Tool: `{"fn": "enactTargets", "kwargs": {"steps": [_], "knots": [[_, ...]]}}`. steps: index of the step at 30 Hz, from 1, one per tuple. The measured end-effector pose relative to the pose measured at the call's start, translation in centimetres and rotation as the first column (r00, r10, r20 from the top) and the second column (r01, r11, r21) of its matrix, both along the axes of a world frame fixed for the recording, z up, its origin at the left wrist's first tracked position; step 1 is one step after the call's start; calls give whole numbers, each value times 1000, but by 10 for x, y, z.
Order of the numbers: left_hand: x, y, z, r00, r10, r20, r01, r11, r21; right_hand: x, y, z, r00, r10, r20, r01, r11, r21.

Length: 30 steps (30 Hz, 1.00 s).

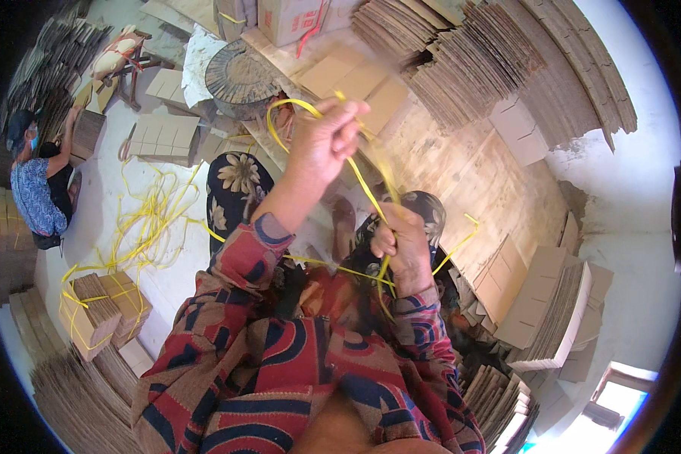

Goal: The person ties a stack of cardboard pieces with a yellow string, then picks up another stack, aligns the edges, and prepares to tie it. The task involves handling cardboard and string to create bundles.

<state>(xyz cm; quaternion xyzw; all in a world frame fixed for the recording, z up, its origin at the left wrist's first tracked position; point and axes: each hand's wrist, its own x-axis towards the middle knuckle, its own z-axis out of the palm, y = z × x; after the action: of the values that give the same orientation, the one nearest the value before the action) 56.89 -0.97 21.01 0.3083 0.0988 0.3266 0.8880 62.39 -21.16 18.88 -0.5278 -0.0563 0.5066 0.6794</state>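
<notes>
I see my left hand raised high, its fingers clenched on a yellow plastic strap that loops above the knuckles and runs down to my right hand. The right hand is lower and closer to my body — also clenched on the same strap, with loose ends trailing out to both sides of it. Both sleeves carry a red and navy pattern. On the floor to my left lies a tangle of more yellow straps, and near it sit tied cardboard bundles bound with yellow strap. Flat cardboard stacks fan out at the far right. Another person in a blue patterned top crouches at the left edge.
</notes>
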Motion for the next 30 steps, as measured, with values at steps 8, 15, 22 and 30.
{"fn": "enactTargets", "kwargs": {"steps": [8, 15, 22, 30], "knots": [[-6, 49, -3, 998, 54, 23, -53, 998, -19, 40, -118, 11, 904, -100, 416, 283, 869, -406], [-8, 58, -4, 988, 152, -36, -150, 987, 57, 49, -170, 20, 820, -2, 572, 376, 756, -536], [-31, 82, 3, 975, 217, -44, -209, 968, 141, 93, -235, -13, 687, 113, 718, 459, 699, -549], [-30, 96, 0, 975, 223, -15, -217, 962, 165, 140, -322, 49, 602, 63, 796, 638, 561, -527]]}}
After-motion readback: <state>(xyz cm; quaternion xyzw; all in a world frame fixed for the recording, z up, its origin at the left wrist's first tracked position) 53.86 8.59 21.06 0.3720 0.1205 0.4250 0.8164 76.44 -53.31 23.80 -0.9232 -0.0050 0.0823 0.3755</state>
